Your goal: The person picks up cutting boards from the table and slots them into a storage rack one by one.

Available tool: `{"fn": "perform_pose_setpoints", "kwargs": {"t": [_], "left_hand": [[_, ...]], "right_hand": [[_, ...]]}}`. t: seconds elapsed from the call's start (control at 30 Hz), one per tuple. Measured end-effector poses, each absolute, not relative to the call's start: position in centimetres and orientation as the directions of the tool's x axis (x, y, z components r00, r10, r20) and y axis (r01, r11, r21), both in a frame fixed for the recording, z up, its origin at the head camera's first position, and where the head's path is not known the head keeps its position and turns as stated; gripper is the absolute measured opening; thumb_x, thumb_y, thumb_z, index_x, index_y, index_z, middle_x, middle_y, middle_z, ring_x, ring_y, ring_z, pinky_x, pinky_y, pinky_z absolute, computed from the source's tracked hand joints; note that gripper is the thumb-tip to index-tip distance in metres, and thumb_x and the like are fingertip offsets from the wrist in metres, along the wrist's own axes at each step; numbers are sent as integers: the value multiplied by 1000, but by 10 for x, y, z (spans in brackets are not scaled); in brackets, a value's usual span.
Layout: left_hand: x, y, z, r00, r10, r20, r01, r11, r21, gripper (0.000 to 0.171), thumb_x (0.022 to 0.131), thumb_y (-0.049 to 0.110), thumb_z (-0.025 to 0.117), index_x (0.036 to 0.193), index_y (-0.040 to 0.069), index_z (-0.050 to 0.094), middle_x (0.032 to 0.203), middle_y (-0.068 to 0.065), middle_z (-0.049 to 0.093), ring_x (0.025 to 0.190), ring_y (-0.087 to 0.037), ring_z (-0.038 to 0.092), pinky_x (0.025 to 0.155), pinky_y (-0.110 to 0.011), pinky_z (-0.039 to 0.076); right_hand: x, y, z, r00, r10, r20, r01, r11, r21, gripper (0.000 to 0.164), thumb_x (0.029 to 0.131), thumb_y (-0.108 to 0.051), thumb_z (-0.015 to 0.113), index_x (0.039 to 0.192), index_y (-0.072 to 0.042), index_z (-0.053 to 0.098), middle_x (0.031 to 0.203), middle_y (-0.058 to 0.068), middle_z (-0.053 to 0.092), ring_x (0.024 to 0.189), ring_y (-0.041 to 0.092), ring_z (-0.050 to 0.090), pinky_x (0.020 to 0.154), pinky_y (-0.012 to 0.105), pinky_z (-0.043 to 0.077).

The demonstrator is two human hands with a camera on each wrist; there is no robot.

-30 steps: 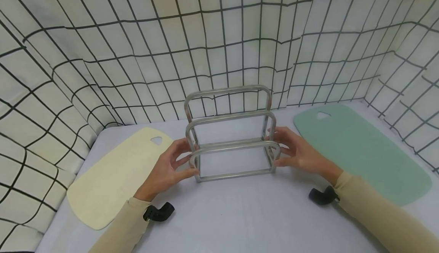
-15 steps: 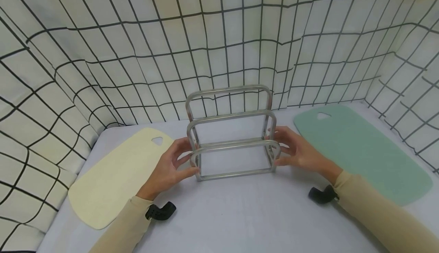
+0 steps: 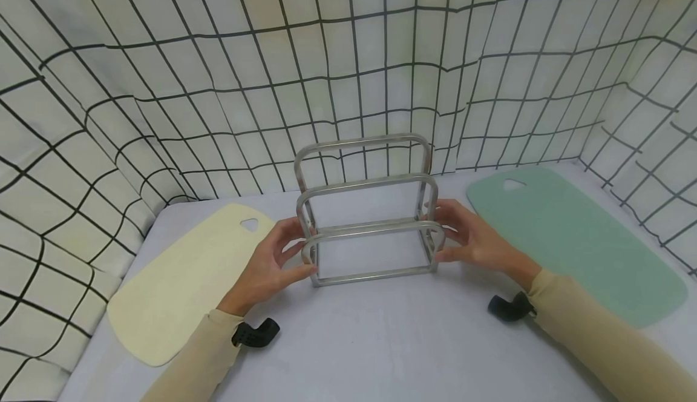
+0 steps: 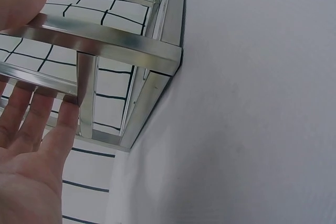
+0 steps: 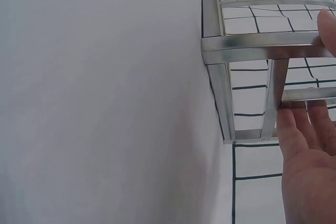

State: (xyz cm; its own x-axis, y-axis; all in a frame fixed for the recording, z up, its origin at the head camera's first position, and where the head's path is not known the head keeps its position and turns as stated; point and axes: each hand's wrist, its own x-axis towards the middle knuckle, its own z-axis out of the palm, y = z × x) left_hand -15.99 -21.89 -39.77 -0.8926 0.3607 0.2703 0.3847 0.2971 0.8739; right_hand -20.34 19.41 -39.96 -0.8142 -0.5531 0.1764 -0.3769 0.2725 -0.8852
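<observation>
A silver metal rack [image 3: 376, 276] with three upright loops, rising in height toward the back, stands on the white table in the head view. My left hand [image 3: 269, 269] holds its left end, thumb at the front loop and fingers at the middle one. At the opposite end my right hand [image 3: 474, 241] grips the rack in the same way. In the left wrist view, fingertips [image 4: 68, 111] touch the middle upright of the rack [image 4: 126, 48]. The right wrist view has fingers [image 5: 291, 129] against the rack [image 5: 252, 45] too, with the thumb on the front upright.
A cream cutting board [image 3: 185, 287] lies flat at the left, and a green cutting board [image 3: 572, 244] lies at the right. Each has a cut-out handle hole. White walls with a black grid pattern [image 3: 359, 75] enclose the back and sides of the table [image 3: 376, 341].
Almost nothing differs. Both hands stay on the rack, which stands in the same place; the view shifts by only a few pixels.
</observation>
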Motion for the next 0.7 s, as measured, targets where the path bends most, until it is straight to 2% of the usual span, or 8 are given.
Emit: {"fn": "perform_pose_setpoints", "kwargs": {"t": [0.17, 0.23, 0.43, 0.7], "left_hand": [[-161, -219, -398, -889, 362, 281, 394, 289, 872, 81, 82, 0, 83, 150, 1, 39, 147, -21, 52, 136, -15, 53, 117, -43, 44], [-161, -219, -398, -890, 360, 281, 392, 288, 874, 81, 81, 0, 83, 150, 2, 39, 147, -20, 52, 135, -12, 53, 117, -43, 44], [-162, -218, -398, -893, 356, 276, 389, 300, 871, 82, 82, 0, 83, 151, 3, 39, 149, -19, 51, 137, -14, 52, 118, -42, 43], [-167, -217, -397, -901, 342, 267, 376, 307, 874, 82, 82, 0, 83, 151, 4, 39, 148, -18, 52, 135, -9, 52, 118, -40, 43]], "right_hand": [[-203, 193, -398, -806, -559, 193, -388, 253, -887, 88, 81, 0, 83, 154, -2, 33, 153, 20, 50, 145, 36, 45, 119, 17, 38], [-204, 193, -398, -801, -563, 202, -393, 241, -887, 88, 80, 1, 82, 154, -1, 33, 152, 21, 50, 145, 36, 45, 115, 9, 36], [-206, 192, -400, -789, -569, 230, -412, 214, -886, 87, 81, 4, 80, 153, 1, 32, 151, 25, 48, 144, 29, 47, 116, 8, 34], [-211, 191, -400, -789, -565, 241, -414, 198, -889, 88, 81, 5, 80, 154, 1, 29, 149, 25, 47, 146, 43, 42, 116, 6, 33]]}}
